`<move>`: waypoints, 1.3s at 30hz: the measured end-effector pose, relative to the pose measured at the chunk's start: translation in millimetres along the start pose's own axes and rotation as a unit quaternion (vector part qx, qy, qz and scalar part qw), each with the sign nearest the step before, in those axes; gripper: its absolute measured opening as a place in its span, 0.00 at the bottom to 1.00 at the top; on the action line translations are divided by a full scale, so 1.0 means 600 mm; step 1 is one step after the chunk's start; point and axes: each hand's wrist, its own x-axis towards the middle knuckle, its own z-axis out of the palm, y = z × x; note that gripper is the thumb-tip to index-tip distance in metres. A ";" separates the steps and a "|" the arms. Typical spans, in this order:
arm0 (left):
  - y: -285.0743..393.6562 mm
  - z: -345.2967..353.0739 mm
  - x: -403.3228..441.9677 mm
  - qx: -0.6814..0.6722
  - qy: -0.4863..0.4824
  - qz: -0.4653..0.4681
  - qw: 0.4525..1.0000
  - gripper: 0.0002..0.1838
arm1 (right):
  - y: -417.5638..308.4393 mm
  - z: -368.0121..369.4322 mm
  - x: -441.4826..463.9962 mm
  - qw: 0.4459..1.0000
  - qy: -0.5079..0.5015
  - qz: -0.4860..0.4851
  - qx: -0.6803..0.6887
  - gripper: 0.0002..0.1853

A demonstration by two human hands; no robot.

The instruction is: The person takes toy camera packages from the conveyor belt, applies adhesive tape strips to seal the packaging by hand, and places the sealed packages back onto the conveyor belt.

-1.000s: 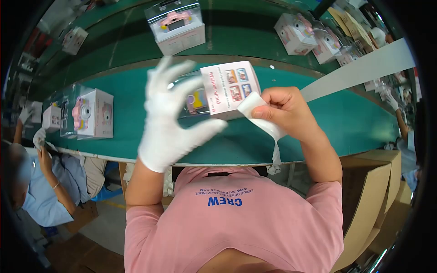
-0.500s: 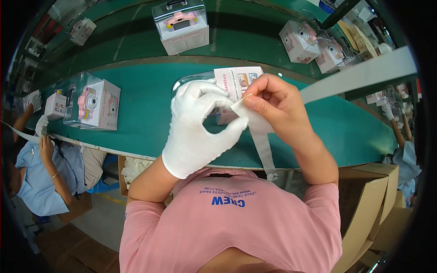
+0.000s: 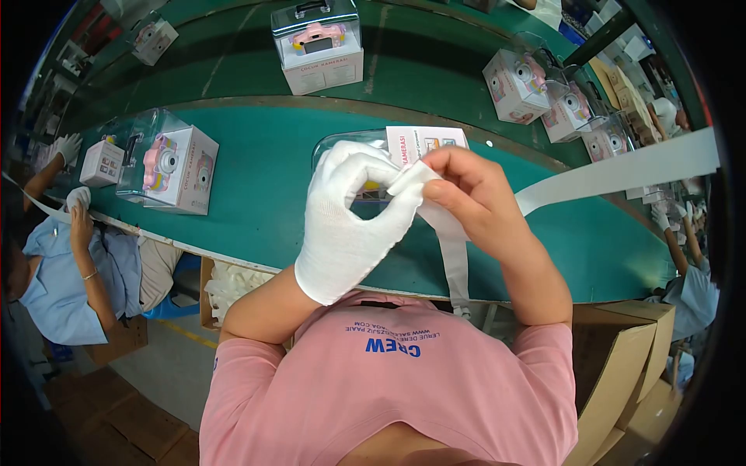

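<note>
My left hand (image 3: 353, 221), in a white glove, pinches the end of a white strip (image 3: 453, 256) between thumb and forefinger. Bare, my right hand (image 3: 474, 194) grips the same strip just beside it, thumb and fingers together. The strip hangs from between my hands to the table's front edge. Behind my hands lies a boxed toy camera, its printed white box (image 3: 427, 137) at the right and its clear cover (image 3: 330, 141) at the left; my hands hide much of it.
Boxed pink cameras stand at the left (image 3: 193, 167), on the back belt (image 3: 320, 62) and at the back right (image 3: 517, 84). A broad white band (image 3: 622, 165) stretches to the right. Co-workers sit at both sides. Cardboard boxes (image 3: 622, 373) stand at lower right.
My gloved left hand has moved right and closed on the strip's end beside my right hand. The strip now hangs between both hands. The view has shifted slightly.
</note>
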 end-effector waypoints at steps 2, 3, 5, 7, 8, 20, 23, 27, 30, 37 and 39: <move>0.000 0.001 0.000 -0.013 0.015 -0.019 1.000 0.10 | -0.011 0.004 -0.007 0.999 0.019 0.045 0.009 0.04; 0.002 0.004 -0.002 -0.019 0.021 -0.029 0.999 0.09 | -0.013 0.004 -0.011 0.997 0.029 0.068 0.014 0.03; 0.007 0.008 0.000 -0.027 0.034 -0.042 0.998 0.09 | -0.013 0.001 -0.014 0.999 0.025 0.044 0.000 0.03; 0.013 0.011 0.003 -0.040 0.060 -0.065 0.995 0.08 | -0.013 -0.004 -0.016 1.000 0.015 -0.005 -0.025 0.02; 0.013 0.009 0.005 -0.047 0.074 -0.078 0.993 0.07 | -0.013 -0.004 -0.014 0.999 0.008 -0.029 -0.038 0.02; -0.022 -0.050 0.004 0.260 0.053 0.187 0.946 0.22 | -0.050 -0.074 -0.007 0.976 0.014 0.054 -0.212 0.03; -0.066 -0.079 0.001 0.140 0.155 0.010 0.978 0.27 | 0.011 -0.142 -0.007 0.991 0.057 0.094 -0.083 0.05; -0.070 -0.037 -0.028 0.089 0.030 -0.103 0.990 0.39 | 0.122 -0.126 -0.032 0.990 0.049 0.100 0.090 0.07; -0.075 -0.041 -0.023 0.075 -0.038 -0.091 0.992 0.44 | 0.120 -0.097 -0.067 0.988 0.054 0.091 0.112 0.07; -0.020 -0.007 -0.017 0.278 -0.089 -0.064 0.954 0.52 | 0.043 -0.087 -0.099 0.987 0.048 0.144 0.053 0.05; -0.015 0.014 -0.019 0.349 -0.086 -0.038 0.932 0.53 | 0.018 -0.095 -0.090 0.987 0.052 0.151 0.015 0.05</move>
